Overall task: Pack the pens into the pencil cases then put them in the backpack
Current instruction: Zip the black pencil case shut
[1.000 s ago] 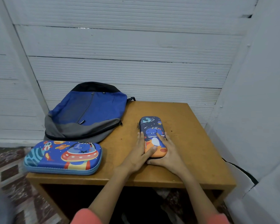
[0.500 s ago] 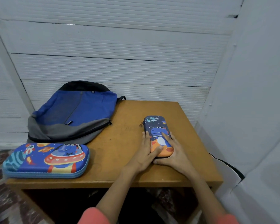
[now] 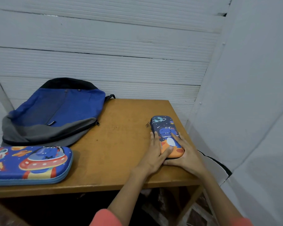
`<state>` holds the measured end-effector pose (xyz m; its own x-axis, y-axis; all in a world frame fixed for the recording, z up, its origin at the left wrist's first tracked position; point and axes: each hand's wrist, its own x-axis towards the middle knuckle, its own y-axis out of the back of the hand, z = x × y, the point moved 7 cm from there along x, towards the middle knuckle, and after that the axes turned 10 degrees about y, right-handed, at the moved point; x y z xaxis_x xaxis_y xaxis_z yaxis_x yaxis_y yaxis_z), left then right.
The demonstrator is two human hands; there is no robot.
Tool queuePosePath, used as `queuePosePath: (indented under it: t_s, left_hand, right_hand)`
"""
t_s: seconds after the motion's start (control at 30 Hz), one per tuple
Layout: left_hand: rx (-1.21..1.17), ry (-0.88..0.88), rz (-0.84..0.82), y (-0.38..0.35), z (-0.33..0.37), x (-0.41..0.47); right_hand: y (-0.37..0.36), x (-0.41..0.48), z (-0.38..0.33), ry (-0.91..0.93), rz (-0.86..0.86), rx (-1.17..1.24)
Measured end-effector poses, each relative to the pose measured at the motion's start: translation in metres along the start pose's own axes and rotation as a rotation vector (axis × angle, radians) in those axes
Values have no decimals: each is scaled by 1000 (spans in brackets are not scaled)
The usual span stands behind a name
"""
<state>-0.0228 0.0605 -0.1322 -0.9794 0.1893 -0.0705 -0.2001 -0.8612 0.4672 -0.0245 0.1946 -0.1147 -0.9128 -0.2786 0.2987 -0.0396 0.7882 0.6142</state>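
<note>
**Both cases shut, nothing in the backpack yet**

The small pencil case point(image 3: 166, 136), printed with a blue dinosaur, lies flat on the wooden table point(image 3: 121, 144) right of the frame's centre. Its lid is down and its zip pull point(image 3: 147, 124) sticks out at the far left corner. Both hands clasp its near end. The left hand point(image 3: 153, 154) lays its fingers along the case's left edge and hooks its thumb over the orange end of the lid. The right hand point(image 3: 186, 154) cups the right side, with its fingers draped across the top. The case is held on the table, not lifted.

The large pencil case point(image 3: 29, 163), with a flying saucer on it, sits closed at the lower left on the table's near edge, well apart from the hands.

No pens show anywhere, so packing is probably finished, though what the cases hold is hidden. The small case's zip looks run to its end, but that is hard to confirm from here.

The backpack point(image 3: 55, 111) lies flat in the upper left of the table. Its zip line looks closed, with the pull point(image 3: 97, 123) at the right end. The second half of the task seems to remain: open the backpack and put both cases inside.
</note>
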Motion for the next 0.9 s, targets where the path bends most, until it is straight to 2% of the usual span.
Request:
queuePosePath:
  t_s: [0.9]
  left_hand:
    - [13,17,-7,-44,28,3]
  right_hand:
    - [42,-15,27,-2,-50,-16]
